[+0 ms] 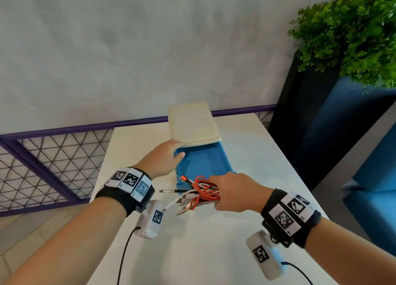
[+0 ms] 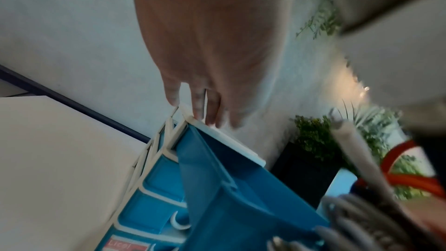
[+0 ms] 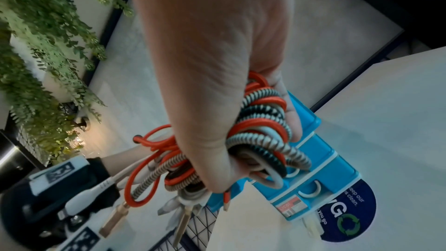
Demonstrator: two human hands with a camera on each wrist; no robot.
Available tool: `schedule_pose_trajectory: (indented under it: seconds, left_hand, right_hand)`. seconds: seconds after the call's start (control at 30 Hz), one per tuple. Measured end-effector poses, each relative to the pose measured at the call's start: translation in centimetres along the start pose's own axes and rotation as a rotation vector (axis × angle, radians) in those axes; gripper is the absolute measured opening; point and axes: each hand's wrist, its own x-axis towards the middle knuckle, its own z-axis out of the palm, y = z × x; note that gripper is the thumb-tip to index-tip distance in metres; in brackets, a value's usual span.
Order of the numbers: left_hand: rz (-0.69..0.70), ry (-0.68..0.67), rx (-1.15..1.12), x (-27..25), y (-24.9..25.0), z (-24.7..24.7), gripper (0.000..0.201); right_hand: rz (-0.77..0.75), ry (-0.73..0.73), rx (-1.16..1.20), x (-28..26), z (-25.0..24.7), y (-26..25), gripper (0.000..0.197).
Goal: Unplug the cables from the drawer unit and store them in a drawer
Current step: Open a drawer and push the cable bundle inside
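Note:
A small drawer unit with a cream top [image 1: 194,124] stands on the white table, its blue top drawer [image 1: 203,162] pulled out toward me. My left hand [image 1: 171,154] rests at the unit's front left corner, with straight fingers [image 2: 200,110] on the cream top's edge [image 2: 224,140] and the thumb by the drawer's left wall. My right hand [image 1: 233,190] grips a coiled bundle of orange, white and striped cables [image 1: 197,193] just over the drawer's front edge, plugs sticking out to the left. The right wrist view shows the fingers wrapped round the cables [image 3: 260,131] above the unit's lower drawers [image 3: 321,169].
The white table [image 1: 214,252] runs toward me. A purple rail with wire mesh [image 1: 53,151] stands at the left. A dark planter with a green plant [image 1: 353,33] and blue seating [image 1: 375,199] lie to the right. A round blue sticker [image 3: 350,217] is beside the unit.

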Motion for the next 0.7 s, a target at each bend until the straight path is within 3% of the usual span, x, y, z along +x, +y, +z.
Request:
schedule_pose_trajectory:
  seconds: [0.07, 0.2, 0.37, 0.47, 0.7]
  left_hand:
    - [0.039, -0.023, 0.121, -0.1, -0.5, 0.7, 0.041]
    - [0.041, -0.061, 0.125, -0.6, -0.5, 1.1, 0.016]
    - [0.091, -0.203, -0.025, -1.0, -0.7, 0.8, 0.020]
    - [0.038, -0.240, -0.105, -1.4, -0.6, 1.0, 0.018]
    - [-0.004, -0.340, -0.014, -2.9, 0.1, 1.0, 0.026]
  right_hand:
    - [0.007, -0.010, 0.010, -0.5, -0.1, -0.1, 0.025]
    - [0.062, -0.035, 0.171, -1.3, -0.7, 0.3, 0.019]
    - [0.079, 0.040, 0.378, -1.6, -3.2, 1.4, 0.021]
    - [0.136, 0.139, 0.458, -1.1, -4.9, 2.2, 0.020]
    - [0.277, 0.199, 0.514, 1.1, -5.2, 2.7, 0.021]
